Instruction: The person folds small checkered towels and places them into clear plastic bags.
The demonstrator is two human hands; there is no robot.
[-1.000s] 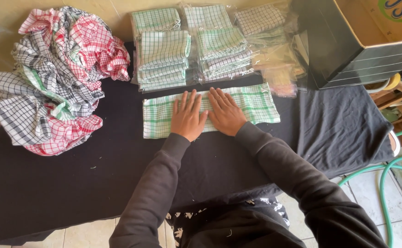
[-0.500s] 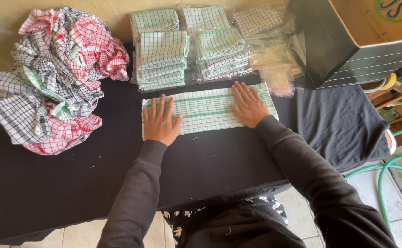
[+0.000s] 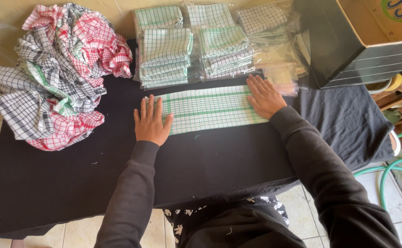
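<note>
So nearest to us we've got the folded green-and-white checked cloth, lying as a long strip on the black table cover, roughly in the middle and a bit toward the far edge. Both our hands are flat on it, fingers spread, gripping nothing: left hand pressing the left end, right hand pressing the right end.

If we're smoothing a fold like this, our take is to keep the palms flat and the pressure even right out to both ends, so the layers stay lined up and the long edges stay parallel. Dragging with fingertips would probably bunch the top layer. Worth checking the corners sit square too, since the left end looks slightly ragged under the fingers.

Counts, working away from us: one cloth under the hands, two hands on it. Just past it, along the far edge, sit the bagged stacks of folded cloths in clear plastic. We make out about five or six piles in two rows, mostly green check, but the wrap glare on the right ones makes it hard to be sure. At the far left corner there's one loose heap of unfolded cloths, red, black and green checks tangled together, can't count those. At the far right, one dark box.
</note>
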